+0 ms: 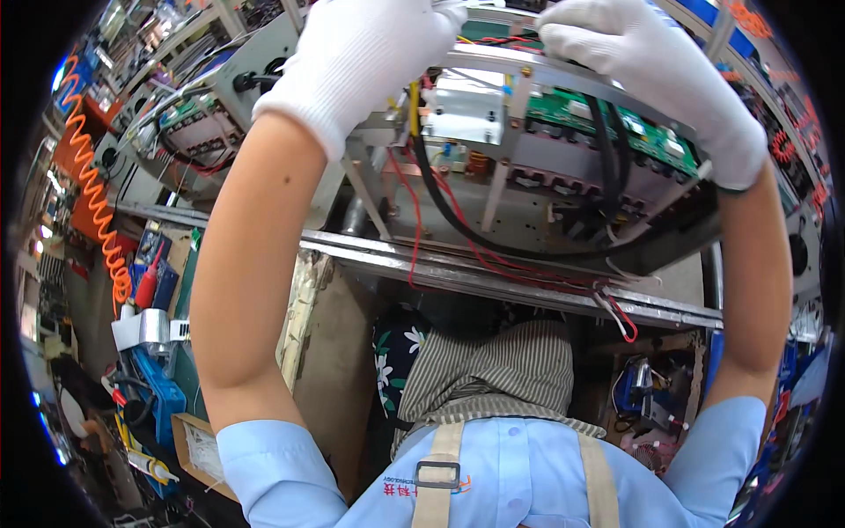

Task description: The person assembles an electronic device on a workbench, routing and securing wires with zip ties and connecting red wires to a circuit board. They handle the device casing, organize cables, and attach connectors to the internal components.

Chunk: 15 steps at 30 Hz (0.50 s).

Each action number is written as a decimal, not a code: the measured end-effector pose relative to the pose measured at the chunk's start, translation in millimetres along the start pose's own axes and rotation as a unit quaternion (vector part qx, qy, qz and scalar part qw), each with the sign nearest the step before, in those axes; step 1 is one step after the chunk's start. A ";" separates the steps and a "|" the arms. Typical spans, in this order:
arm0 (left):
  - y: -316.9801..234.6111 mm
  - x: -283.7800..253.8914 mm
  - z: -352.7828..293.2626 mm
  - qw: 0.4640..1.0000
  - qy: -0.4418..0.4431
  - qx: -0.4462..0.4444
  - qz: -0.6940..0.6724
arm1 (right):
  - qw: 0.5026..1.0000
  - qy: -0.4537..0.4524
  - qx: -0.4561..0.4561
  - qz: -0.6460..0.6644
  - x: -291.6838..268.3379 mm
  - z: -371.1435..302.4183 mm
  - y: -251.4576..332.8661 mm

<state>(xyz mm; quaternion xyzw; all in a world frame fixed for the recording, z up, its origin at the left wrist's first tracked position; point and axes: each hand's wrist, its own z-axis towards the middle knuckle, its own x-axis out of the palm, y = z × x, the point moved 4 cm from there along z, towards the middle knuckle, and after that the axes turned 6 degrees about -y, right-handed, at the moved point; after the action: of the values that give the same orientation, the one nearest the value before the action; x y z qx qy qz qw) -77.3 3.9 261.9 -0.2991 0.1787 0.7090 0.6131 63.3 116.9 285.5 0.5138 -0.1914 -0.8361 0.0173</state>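
Observation:
Both my hands wear white knit gloves and reach over the far side of an open metal chassis [493, 198]. My left hand [378, 57] is at the top edge of the view, its fingers bent and partly cut off. Opposite it, my right hand [620, 40] points leftward with fingers curled together. What either hand grips is hidden or too small to name. Red and black wires [502, 40] run between the hands. Below my right hand lies a green circuit board [647, 132]. A thick black cable [458, 216] loops across the front, and thin red wires [414, 211] hang down.
The chassis rests on metal rails [510, 277]. Another open unit [189, 128] stands at left, near a coiled orange air hose [92, 176]. Lower left are a red-handled tool [148, 280], a blue tool [158, 392] and a cardboard box [201, 449]. Loose wire ends [620, 317] overhang the front rail.

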 end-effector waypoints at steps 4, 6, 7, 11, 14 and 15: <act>28.2 15.9 3.5 0.988 0.058 -0.105 -0.093 | 0.998 0.036 0.028 -0.037 25.8 23.1 -16.7; 30.3 12.3 6.8 0.983 0.054 -0.118 -0.133 | 0.993 0.088 0.064 0.036 33.3 32.0 -45.9; 32.5 13.6 7.2 0.982 0.060 -0.115 -0.137 | 0.990 0.123 0.069 0.022 32.8 33.9 -49.5; 35.8 9.3 9.8 0.977 0.095 -0.104 -0.159 | 0.973 0.215 0.084 -0.014 35.3 51.6 -56.6; 43.1 9.2 20.6 0.944 0.218 -0.104 -0.223 | 0.958 0.222 0.138 -0.120 38.0 62.4 -56.0; 40.7 0.6 27.4 0.906 0.312 -0.147 -0.247 | 0.968 0.182 0.097 -0.144 37.2 61.0 -50.5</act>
<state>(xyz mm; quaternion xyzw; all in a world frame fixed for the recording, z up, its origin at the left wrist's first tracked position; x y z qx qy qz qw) -122.7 13.9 277.6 -0.6264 0.1749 0.4238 0.6304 1.4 173.7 261.1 0.6784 -0.1892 -0.6999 -0.1186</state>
